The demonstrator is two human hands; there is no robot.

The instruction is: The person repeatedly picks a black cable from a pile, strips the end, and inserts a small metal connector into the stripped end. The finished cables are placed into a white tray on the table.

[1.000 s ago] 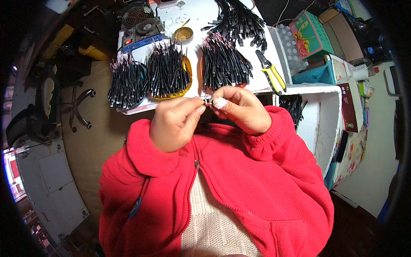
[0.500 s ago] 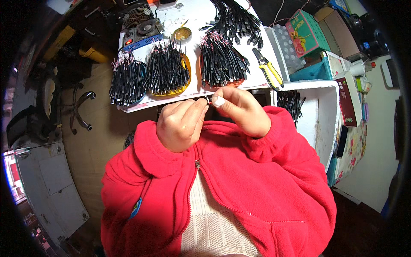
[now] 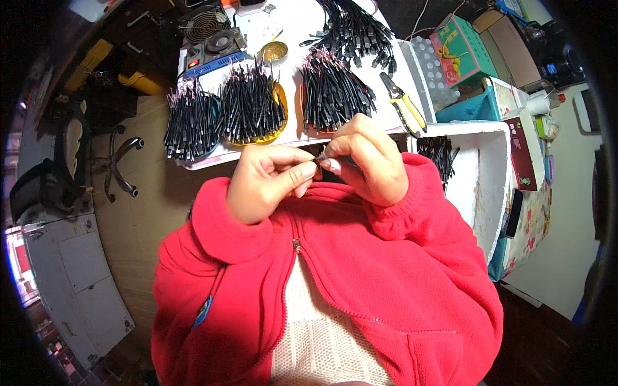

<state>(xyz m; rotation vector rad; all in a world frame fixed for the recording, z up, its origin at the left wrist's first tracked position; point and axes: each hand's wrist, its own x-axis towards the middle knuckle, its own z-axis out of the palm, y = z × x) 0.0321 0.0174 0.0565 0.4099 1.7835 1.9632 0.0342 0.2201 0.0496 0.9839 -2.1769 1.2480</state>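
Observation:
Both my hands are raised in front of my chest, just off the near edge of the white table, with fingertips almost meeting. My left hand (image 3: 267,183) pinches a short dark piece, which looks like the end of a thin black cable (image 3: 316,159). My right hand (image 3: 370,161) has its thumb and forefinger closed at pale, thin strands at that same end. Most of the cable is hidden by the fingers. Beyond my hands stand bunches of short black cables with bare pinkish wire tips: one on the left (image 3: 191,122), one in a yellow tray (image 3: 252,106), one in an orange-red tray (image 3: 336,90).
Yellow-handled wire strippers (image 3: 407,106) lie right of the bunches. More black cables (image 3: 357,32) spread at the back. A small round tin (image 3: 274,51) and a device with a fan (image 3: 219,48) stand back left. A white foam box (image 3: 479,174) with cables is at right.
My left hand has turned, its thumb now showing on top. My right hand's fingers have lifted and bent over the cable end. The red tip seen before is no longer visible.

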